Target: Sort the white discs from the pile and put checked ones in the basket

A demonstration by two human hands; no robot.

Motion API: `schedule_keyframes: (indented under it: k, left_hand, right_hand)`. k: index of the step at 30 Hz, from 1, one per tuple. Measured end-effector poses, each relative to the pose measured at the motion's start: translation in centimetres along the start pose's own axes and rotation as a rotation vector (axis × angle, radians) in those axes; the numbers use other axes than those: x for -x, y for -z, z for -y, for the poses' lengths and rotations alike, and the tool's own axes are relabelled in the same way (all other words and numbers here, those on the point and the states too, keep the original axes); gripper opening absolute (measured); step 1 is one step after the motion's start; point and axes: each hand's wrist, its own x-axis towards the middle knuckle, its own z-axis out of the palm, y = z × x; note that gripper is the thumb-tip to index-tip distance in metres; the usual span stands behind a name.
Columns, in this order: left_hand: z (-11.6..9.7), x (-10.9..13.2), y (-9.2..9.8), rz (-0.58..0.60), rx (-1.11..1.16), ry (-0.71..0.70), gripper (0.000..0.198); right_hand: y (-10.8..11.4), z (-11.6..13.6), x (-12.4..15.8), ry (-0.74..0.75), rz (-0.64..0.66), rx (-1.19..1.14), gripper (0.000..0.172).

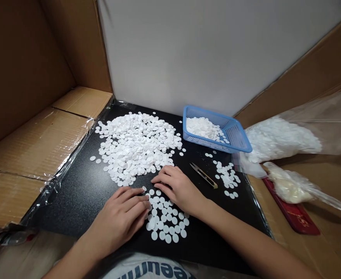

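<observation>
My left hand (126, 212) rests low over the black tabletop, its fingers stretched out and slightly apart. A white round disc (144, 188) touches its index fingertip; the thumb is hidden. Opposite it, my right hand (179, 190) has its fingers loosely bent and apart, with no disc visible between them. Beneath and in front of both hands spreads a loose group of small white discs (168, 219), mostly lying flat in one layer. Just beyond the fingertips rises a large heap of the same discs (138, 141).
Thread snips (204, 176) lie right of my right hand, beside a small cluster of discs (227, 174). A blue basket (217, 145) holds more discs. Plastic bags of white pieces (281, 139) and pale material (289, 188), a red case (300, 221) and cardboard walls (21, 131) border the table.
</observation>
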Motion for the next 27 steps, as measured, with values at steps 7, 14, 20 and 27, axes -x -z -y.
schedule_keyframes:
  k: [7, 14, 20, 27]
  left_hand:
    - [0.1, -0.2, 0.0, 0.012, 0.007, 0.000, 0.015]
    - [0.0, -0.1, -0.1, -0.004, -0.009, -0.005, 0.015]
    - [-0.1, -0.1, -0.2, -0.044, -0.044, 0.015, 0.015]
    - [-0.3, -2.2, -1.7, 0.051, -0.096, 0.271, 0.007]
  right_hand:
    - [-0.8, 0.3, -1.6, 0.023, 0.137, 0.018, 0.016]
    - [0.9, 0.5, -2.1, -0.076, 0.125, 0.007, 0.013]
    - [6.4, -4.7, 3.3, -0.404, -0.159, 0.303, 0.019]
    - [7.0, -8.8, 8.1, -0.563, -0.246, 0.439, 0.024]
